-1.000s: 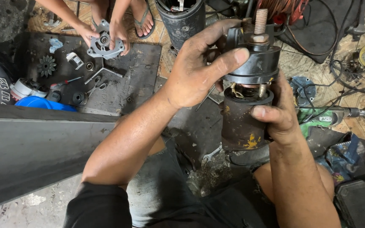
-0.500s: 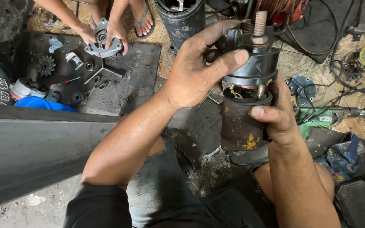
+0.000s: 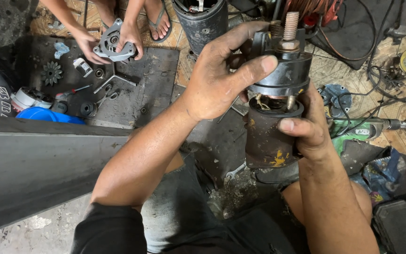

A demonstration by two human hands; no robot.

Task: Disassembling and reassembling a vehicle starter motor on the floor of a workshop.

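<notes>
We look down over our knees and dark shorts at a cluttered workshop floor (image 3: 38, 221). Our right hand (image 3: 308, 124) grips a rusty brown cylinder (image 3: 269, 141) with yellow paint flecks, its fingers closed around the side and the thumb across the front. Just above, our left hand (image 3: 217, 80) clasps a black cap (image 3: 285, 70) that sits at the top of the cylinder, thumb pressed on its side and fingers curled behind it. The cap is lifted slightly, so small metal parts show in the gap between it and the cylinder. A threaded copper stud (image 3: 290, 26) stands upright out of the cap.

A grey metal beam (image 3: 34, 164) crosses the left side. Beyond it a dark mat (image 3: 151, 84) carries a small gear (image 3: 51, 73), scissors and other loose parts. A blue tub (image 3: 43, 115) lies at the mat's near edge; we cannot tell what it holds.

To the right a green power tool (image 3: 363, 129) lies on the floor among tangled cables.

Farther off, another person's two hands hold a grey cast housing (image 3: 113, 42) over the mat, beside a sandalled foot. An open black cylindrical casing (image 3: 202, 21) stands next to it, with metal fittings visible inside its mouth.
</notes>
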